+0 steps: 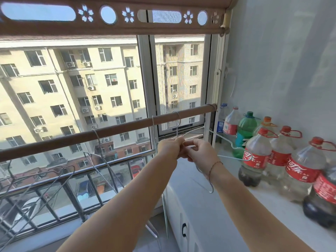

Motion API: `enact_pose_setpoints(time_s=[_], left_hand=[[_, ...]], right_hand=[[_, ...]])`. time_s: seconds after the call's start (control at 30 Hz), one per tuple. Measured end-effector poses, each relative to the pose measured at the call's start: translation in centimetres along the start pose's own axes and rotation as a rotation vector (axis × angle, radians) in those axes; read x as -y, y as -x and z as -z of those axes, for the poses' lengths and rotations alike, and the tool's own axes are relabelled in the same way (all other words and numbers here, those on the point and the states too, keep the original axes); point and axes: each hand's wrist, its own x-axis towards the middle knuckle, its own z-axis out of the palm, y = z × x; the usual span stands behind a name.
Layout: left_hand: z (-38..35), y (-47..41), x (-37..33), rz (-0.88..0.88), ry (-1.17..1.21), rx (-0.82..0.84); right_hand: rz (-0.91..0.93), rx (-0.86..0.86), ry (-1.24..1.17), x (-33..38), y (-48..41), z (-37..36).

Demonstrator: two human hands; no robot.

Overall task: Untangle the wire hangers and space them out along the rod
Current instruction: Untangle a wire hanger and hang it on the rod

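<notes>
A brown rod (112, 130) runs across the window from lower left to upper right. A tangle of pale wire hangers (225, 140) hangs from it near its right end, one hook (177, 117) over the rod. My left hand (171, 146) and my right hand (198, 151) meet just below the rod, both pinching wires of this tangle. One loose wire loops down past my right wrist (209, 184). Another hanger (103, 157) hangs alone at the rod's middle. Further hangers (36, 180) hang at the far left.
Several large plastic bottles (254, 160) with red labels, and a green one (245, 128), stand on the white ledge (227, 197) at the right. A metal railing (76, 182) runs outside below the rod. The grey wall (281, 70) closes the right side.
</notes>
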Motion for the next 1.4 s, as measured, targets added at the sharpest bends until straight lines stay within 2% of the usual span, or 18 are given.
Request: enact_pose_setpoints(time_s=[0.1,0.17,0.27,0.37,0.43,0.5,0.6,0.7,0.77,0.9,1.0,1.13,1.4], left_hand=[[-0.1,-0.1,0.2,0.011,-0.024,0.002],[-0.3,0.3,0.2,0.008,-0.033,-0.005],[-0.2,1.5,0.2,-0.025,-0.071,0.017],[-0.1,2.5,0.2,-0.141,-0.057,-0.007],[-0.3,2.6,0.2,-0.265,-0.021,-0.066],[-0.8,2.9,0.0,-0.4,-0.046,-0.107],[-2.3,3.5,-0.5,-0.515,-0.004,-0.033],[-4.7,3.6,-1.2,-0.425,-0.034,0.144],[-6.6,2.5,-1.2,-0.267,-0.073,0.216],[-9.4,0.3,-0.8,0.059,-0.031,0.21],[-10.4,-0.9,-0.9,0.158,0.056,0.167],[-10.7,-1.9,-0.6,0.123,0.125,0.148],[-9.9,-3.4,-2.5,0.018,0.307,0.055]], right_hand=[[0.002,0.007,0.044,-0.3,0.4,0.7],[0.031,-0.05,0.103,-0.3,0.4,1.8],[0.127,-0.247,0.189,-0.1,0.0,4.4],[0.202,-0.404,0.343,-0.3,-1.3,7.4],[0.174,-0.384,0.467,-1.3,-2.6,9.1],[0.071,-0.289,0.563,-2.4,-3.6,10.3],[-0.025,-0.205,0.561,-3.7,-4.0,11.4],[-0.024,-0.196,0.498,-4.7,-3.9,11.9],[-0.022,-0.189,0.471,-5.3,-3.8,12.1],[-0.027,-0.166,0.398,-6.2,-3.7,12.6],[-0.027,-0.144,0.33,-6.5,-3.4,12.8],[-0.02,-0.111,0.153,-7.0,-3.1,12.7],[0.014,-0.176,0.051,-4.8,-4.1,10.3]])
